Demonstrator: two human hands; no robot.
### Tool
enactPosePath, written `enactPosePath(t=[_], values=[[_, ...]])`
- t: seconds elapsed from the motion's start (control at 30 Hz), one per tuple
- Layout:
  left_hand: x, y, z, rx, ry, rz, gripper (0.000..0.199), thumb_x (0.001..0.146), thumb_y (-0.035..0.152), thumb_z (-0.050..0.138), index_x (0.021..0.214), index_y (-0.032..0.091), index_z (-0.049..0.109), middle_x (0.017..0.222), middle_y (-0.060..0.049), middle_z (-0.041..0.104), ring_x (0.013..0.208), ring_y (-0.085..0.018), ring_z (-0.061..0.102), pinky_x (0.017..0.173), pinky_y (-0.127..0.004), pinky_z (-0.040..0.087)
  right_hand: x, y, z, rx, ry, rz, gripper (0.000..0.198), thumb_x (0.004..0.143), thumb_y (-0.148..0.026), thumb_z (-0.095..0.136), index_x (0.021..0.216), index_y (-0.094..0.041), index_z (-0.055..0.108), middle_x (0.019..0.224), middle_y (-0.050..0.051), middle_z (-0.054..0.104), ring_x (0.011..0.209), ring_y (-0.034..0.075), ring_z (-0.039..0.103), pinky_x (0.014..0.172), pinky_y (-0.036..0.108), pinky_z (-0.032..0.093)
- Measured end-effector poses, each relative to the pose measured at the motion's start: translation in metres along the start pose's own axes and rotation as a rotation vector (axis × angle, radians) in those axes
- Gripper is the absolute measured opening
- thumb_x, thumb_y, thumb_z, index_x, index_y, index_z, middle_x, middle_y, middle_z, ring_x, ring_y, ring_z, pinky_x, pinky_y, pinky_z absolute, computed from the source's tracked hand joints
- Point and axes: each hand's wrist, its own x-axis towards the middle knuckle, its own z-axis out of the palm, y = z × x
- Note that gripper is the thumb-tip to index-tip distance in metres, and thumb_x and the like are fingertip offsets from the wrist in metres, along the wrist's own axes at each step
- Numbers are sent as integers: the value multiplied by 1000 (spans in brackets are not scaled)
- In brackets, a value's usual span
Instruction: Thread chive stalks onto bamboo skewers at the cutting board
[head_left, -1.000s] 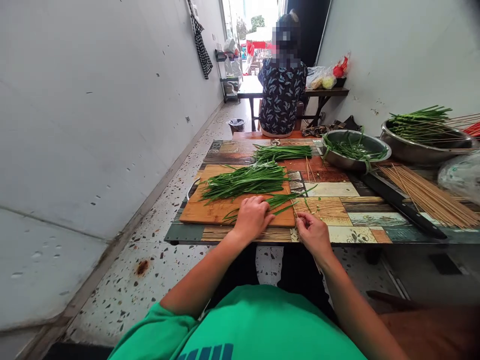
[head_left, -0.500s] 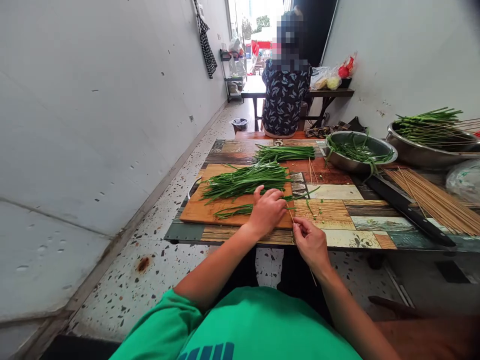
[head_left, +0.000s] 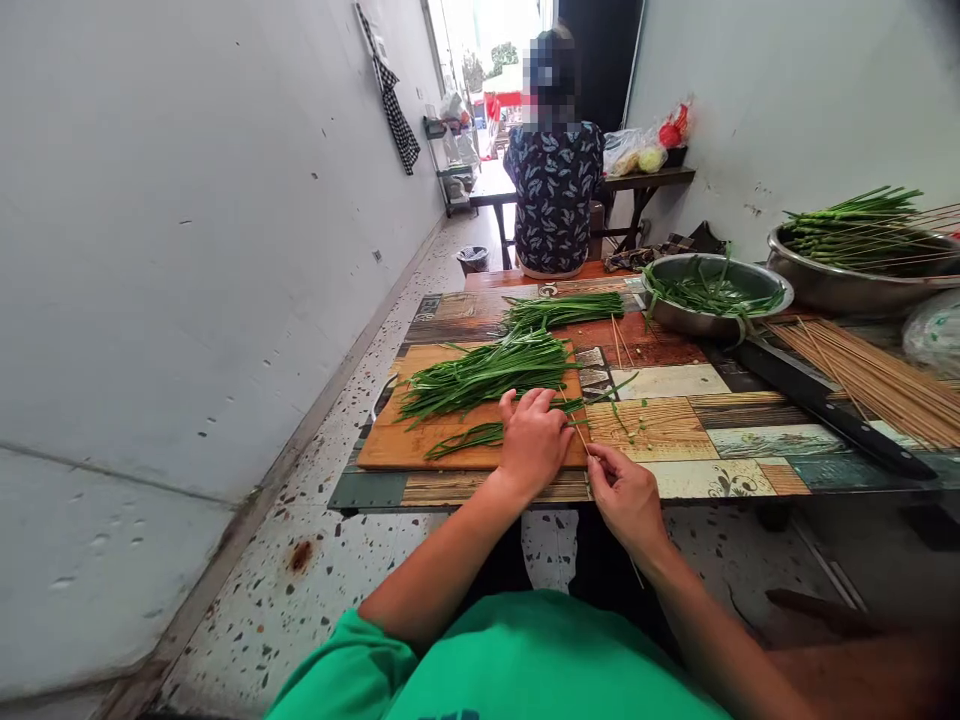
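Observation:
My left hand (head_left: pixel 534 440) lies over a small bunch of garlic chives (head_left: pixel 471 438) on a wooden cutting board (head_left: pixel 397 452), its fingers bent down onto the stalks. Between the thumb and fingers of my right hand (head_left: pixel 624 490) is a thin bamboo skewer (head_left: pixel 580 434), angled up and away across the bunch by my left fingertips. I cannot tell whether it pierces the stalks or lies on them. A larger pile of chives (head_left: pixel 491 372) rests on the board just beyond, with another bunch (head_left: pixel 566 308) behind it on the table.
On the right are a large knife (head_left: pixel 832 415), many loose skewers (head_left: pixel 877 375), a metal bowl of greens (head_left: pixel 716 318), a bigger basin (head_left: pixel 825 283) with skewered greens, and a plastic bag (head_left: pixel 934 335). Two skewers (head_left: pixel 621 342) lie mid-table. A person (head_left: pixel 555 195) sits ahead, back turned.
The view has shifted slightly. More of the skewer's far end shows beyond my left fingertips. Both hands stay close together at the board's right edge.

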Motion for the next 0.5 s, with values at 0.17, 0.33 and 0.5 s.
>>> enactPosePath(t=[0.17,0.33,0.5], values=[[0,-1,-6,58,13,64,19,84,33,57,77,21,70,122,-5,61,122,-25,46,110,-52,12,1,2,-1,36,8,4,32,83,-34,47,96,-15,69,80,7,72,66,18,66,60,28,50],[-6,-16,-18,101,-39,46,16,78,33,65,71,20,70,122,-8,61,123,-27,45,109,-54,12,6,7,-1,112,51,21,34,84,-38,47,95,-14,68,85,9,73,72,20,68,64,28,52],[-20,-30,-29,61,-110,-44,12,74,33,70,69,22,70,119,-5,63,120,-26,48,108,-56,12,8,14,0,101,40,-14,36,84,-42,48,94,-14,69,83,10,74,69,21,69,61,29,53]])
